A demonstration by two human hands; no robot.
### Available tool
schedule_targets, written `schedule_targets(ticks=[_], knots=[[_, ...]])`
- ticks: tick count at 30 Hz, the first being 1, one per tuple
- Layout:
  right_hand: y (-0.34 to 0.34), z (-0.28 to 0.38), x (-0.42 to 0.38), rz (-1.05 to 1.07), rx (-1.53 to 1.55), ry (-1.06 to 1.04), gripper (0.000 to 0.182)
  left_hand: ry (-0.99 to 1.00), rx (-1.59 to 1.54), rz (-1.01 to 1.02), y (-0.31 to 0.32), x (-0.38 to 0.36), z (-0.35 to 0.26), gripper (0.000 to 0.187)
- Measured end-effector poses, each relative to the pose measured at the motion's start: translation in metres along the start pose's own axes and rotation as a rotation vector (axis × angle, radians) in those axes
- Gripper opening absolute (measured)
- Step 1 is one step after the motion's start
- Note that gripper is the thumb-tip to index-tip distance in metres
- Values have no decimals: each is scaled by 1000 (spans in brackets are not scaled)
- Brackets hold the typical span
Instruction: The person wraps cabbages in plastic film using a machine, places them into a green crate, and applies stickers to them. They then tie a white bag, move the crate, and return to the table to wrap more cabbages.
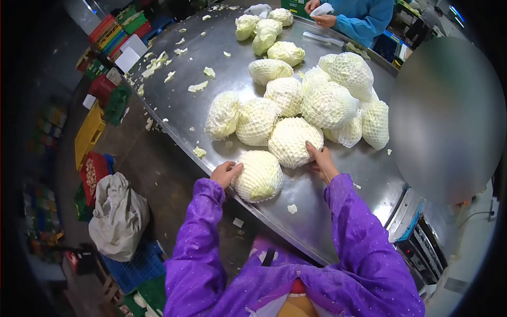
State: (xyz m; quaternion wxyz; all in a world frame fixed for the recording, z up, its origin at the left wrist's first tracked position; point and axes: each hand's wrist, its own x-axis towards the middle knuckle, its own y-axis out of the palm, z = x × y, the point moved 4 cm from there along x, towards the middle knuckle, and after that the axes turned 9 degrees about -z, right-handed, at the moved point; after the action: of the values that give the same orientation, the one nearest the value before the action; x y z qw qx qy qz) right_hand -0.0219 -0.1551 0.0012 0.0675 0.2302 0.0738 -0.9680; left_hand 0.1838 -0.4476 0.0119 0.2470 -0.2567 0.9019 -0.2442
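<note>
My left hand (226, 173) lies curved against the left side of a pale cabbage in a white foam net (257, 177), near the table's front edge. Beside it, my right hand (323, 162) grips the right side of another netted cabbage (296, 141), thumb on its face and the other fingers partly hidden underneath. The two cabbages sit close together on the metal table (211, 84). Behind them several netted cabbages (329, 104) are piled up. Farther back lie bare cabbages (265, 36).
Leaf scraps (198, 86) are scattered over the table. A white-handled knife (322, 38) lies at the far side, near a person in a blue sleeve (359, 26). A machine (417, 238) stands at right. A sack (119, 216) and crates (94, 177) stand on the left floor.
</note>
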Motion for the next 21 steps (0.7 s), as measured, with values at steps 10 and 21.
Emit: schedule_targets(ticks=[10, 21], knots=[[138, 71, -15, 78, -323, -696, 68, 600, -138, -550, -116, 192, -68, 45], [30, 144, -30, -772, -312, -670, 61, 367, -111, 428, -61, 289, -157, 52]])
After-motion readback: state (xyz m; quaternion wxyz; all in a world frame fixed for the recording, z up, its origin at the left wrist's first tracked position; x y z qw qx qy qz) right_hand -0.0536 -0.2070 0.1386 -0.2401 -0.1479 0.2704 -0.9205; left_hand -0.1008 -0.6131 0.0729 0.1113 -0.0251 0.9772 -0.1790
